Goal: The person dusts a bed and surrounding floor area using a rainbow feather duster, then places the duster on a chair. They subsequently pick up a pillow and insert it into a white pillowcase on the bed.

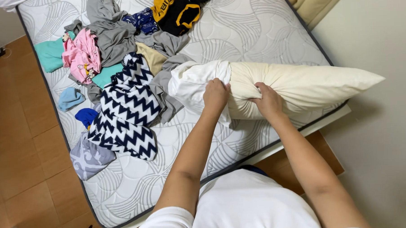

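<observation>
here the left hand [216,94] is clenched on the bunched edge of a white cotton pillowcase [195,85], and the right hand [267,100] is pinched tight into the cream fabric pillow [301,86] just beside it. the pillow lies across the near corner of the grey-patterned quilted mattress [254,31], its far end poking past the edge toward the wall. to do this grip well, it seems wise to keep both fists close together at the case's opening, hold the pillow firm and draw the cloth evenly so it doesn't twist. a navy-and-white zigzag garment [128,110] and a heap of mixed clothes [115,36] lie to the left.
</observation>
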